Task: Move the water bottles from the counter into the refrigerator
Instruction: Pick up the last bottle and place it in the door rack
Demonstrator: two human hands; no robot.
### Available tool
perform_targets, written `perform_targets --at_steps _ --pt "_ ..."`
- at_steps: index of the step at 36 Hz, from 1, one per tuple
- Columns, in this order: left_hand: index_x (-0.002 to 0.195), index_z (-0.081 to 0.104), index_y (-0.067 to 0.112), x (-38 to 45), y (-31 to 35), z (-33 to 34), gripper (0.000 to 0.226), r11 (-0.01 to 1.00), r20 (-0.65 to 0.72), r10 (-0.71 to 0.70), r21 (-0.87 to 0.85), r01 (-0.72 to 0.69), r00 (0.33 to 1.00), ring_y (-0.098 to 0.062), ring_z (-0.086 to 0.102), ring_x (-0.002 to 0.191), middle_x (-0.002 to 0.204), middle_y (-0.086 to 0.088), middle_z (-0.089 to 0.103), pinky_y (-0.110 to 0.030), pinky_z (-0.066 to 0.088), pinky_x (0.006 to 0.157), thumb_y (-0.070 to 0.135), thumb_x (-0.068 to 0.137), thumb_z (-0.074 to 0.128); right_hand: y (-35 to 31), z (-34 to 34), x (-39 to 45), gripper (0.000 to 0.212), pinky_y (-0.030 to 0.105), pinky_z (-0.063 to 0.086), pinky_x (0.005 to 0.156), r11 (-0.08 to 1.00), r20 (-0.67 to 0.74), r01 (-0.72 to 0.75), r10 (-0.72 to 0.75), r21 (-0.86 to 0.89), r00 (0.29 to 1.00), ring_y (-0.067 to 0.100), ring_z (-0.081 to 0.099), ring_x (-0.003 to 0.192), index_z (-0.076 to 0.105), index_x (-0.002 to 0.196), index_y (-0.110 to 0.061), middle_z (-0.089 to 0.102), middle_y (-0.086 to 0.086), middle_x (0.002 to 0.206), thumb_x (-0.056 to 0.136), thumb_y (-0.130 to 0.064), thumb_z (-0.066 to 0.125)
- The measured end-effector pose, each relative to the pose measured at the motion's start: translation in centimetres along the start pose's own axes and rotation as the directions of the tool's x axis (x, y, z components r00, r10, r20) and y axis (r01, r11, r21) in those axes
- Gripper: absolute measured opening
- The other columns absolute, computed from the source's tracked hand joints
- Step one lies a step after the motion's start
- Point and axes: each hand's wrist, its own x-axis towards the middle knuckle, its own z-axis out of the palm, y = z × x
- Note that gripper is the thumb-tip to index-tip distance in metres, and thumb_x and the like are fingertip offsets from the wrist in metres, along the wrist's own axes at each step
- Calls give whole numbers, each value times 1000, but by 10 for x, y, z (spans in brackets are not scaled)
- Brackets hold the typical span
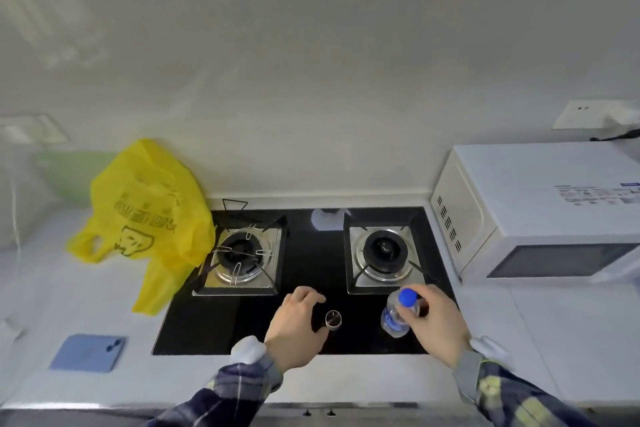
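White counter (519,329), hob (304,288), microwave (540,218), yellow bag (149,218)

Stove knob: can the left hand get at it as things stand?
Probably yes. The left hand hovers right beside the stove knob with nothing between them; the water bottle, gripped by the right hand, stands off to the other side.

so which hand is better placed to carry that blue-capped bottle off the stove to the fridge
Right. The right hand already grips the water bottle just under its blue cap. The left hand holds nothing; it hovers by the stove knob, apart from the bottle.
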Motion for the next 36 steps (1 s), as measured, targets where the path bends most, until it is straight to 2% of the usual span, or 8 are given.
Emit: perform_targets --at_steps 7,9,14,18,24,30,32,36 --pt "140 52 30 -14 -19 -1 53 995 78 -95 33 92 992 -14 45 128 145 12 40 -28 43 105 38 88 64 0 7 -5 23 15 40 75 995 97 -11 21 -100 995 7 60 93 70 103 -30 63 -12 105 84 -19 73" --pt "139 53 30 -10 -14 6 53 998 99 -57 36 54 993 -14 44 130 145 13 40 -27 42 107 39 88 64 7 2 -9 21 13 41 75 991 108 -46 60 -129 992 6 60 92 70 101 -31 62 -13 105 82 -21 71" --pt "137 54 31 8 13 20 51 994 155 89 49 -98 984 -12 43 129 142 15 41 -25 38 109 39 88 65 27 -13 -25 22 32 53 82 981 63 -165 172 -101 983 7 61 88 65 94 -40 58 -16 103 75 -30 71" --pt "138 53 32 26 44 30 51 969 225 224 51 -241 948 -10 43 128 142 17 39 -24 38 109 41 89 64 37 -35 -48 23 28 52 82 968 -49 -251 249 -27 967 9 62 90 67 96 -38 56 -15 104 76 -29 72" --pt "134 57 30 52 120 47 50 860 314 482 9 -510 818 -9 45 127 136 18 45 -23 35 112 39 85 66 53 -79 -90 21 31 52 82 933 -257 -356 355 45 899 12 63 88 69 99 -33 57 -8 103 78 -34 75" --pt "132 56 30 56 211 68 48 674 411 693 -78 -734 593 -9 47 124 133 17 45 -22 36 106 38 86 68 54 -119 -145 24 28 50 81 887 -464 -451 442 98 768 7 59 85 69 99 -31 59 -10 97 77 -36 75" --pt "136 53 31 45 253 79 50 577 439 762 -124 -807 477 -8 45 125 136 17 43 -22 36 106 39 88 68 54 -136 -175 24 28 50 81 857 -531 -498 485 132 694 9 60 86 70 99 -31 60 -10 96 76 -36 75" --pt "139 50 30 30 303 83 56 487 470 803 -160 -859 367 -9 46 128 139 16 44 -26 41 106 41 87 66 43 -157 -205 25 30 52 80 840 -599 -521 496 149 629 9 60 84 68 98 -34 58 -11 95 74 -36 74"
